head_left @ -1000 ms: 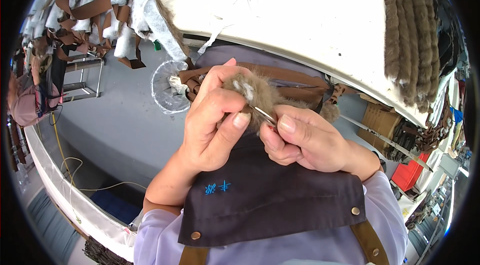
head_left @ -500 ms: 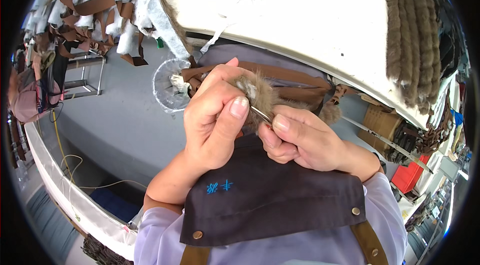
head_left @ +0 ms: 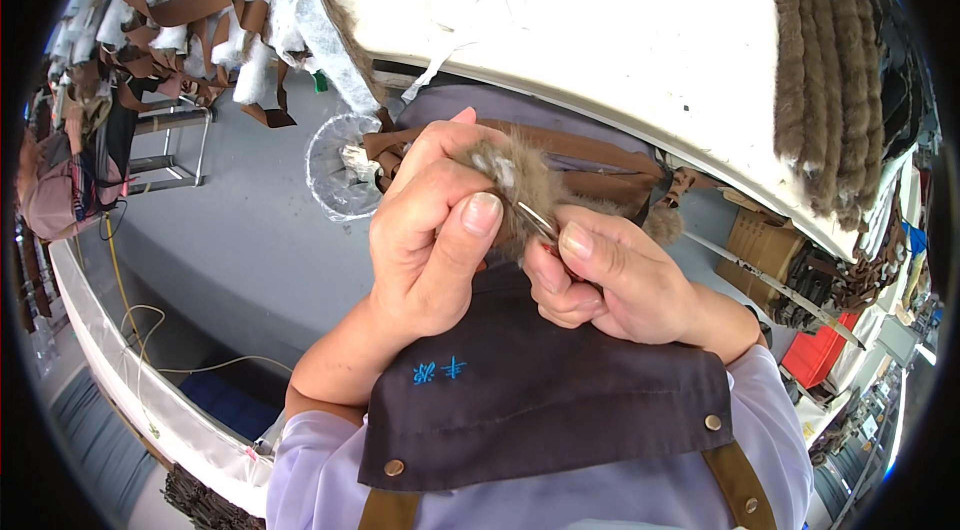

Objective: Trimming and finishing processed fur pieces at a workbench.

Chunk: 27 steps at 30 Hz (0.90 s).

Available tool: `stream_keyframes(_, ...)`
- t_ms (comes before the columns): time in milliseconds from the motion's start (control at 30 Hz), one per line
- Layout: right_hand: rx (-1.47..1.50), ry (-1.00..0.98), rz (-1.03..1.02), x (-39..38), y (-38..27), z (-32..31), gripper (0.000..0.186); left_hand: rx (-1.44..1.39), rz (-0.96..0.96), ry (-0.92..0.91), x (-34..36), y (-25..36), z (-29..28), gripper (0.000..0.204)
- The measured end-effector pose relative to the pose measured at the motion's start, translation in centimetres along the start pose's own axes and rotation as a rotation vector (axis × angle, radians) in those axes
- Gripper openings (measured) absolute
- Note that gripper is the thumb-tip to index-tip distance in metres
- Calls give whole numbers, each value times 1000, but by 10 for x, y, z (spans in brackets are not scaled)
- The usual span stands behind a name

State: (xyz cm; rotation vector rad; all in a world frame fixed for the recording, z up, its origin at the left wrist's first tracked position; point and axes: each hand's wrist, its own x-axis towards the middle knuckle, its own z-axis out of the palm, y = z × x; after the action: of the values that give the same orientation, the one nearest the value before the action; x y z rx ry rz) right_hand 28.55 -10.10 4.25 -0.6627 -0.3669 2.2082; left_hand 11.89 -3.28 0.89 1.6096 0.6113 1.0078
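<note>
A piece of brown fur [head_left: 540,175] with a pale underside showing is pinched in my left hand [head_left: 420,240], thumb bent against the curled forefinger. My right hand [head_left: 615,275] closes around a slim, pointed metal tool [head_left: 537,220] with a bit of red at its grip. Its tip lies against the fur, close to my left thumb. Most of the tool is hidden by my fingers, so its exact kind does not show. Behind my hands runs a brown fabric strip [head_left: 600,158], with more fur [head_left: 663,226] at its right end.
A white table [head_left: 640,20] spans the far side, with brown fur strips [head_left: 805,70] on its right. White strips and brown ribbons [head_left: 185,8] hang at upper left. A clear plastic-lined bin [head_left: 325,175] stands below them. At right are a cardboard box [head_left: 760,250] and a red container [head_left: 818,350].
My right hand has shifted slightly right and the metal tool has drawn back a little from my left thumb. My left hand stays nearly in place, still holding the fur.
</note>
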Motion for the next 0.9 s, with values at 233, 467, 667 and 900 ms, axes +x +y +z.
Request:
stream_keyframes(233,-10,13,16,1,-2,-1,33,24,25,3,2,-2,-1,24)
stream_keyframes(467,6,16,6,3,-4,0,33,-15,-7,-10,3,-2,-2,25)
stream_keyframes(667,9,13,12,5,-4,2,34,-56,40,55,1,-3,1,16)
stream_keyframes(900,-174,111,-54,8,-3,3,32,-2,44,31,1,-2,3,16)
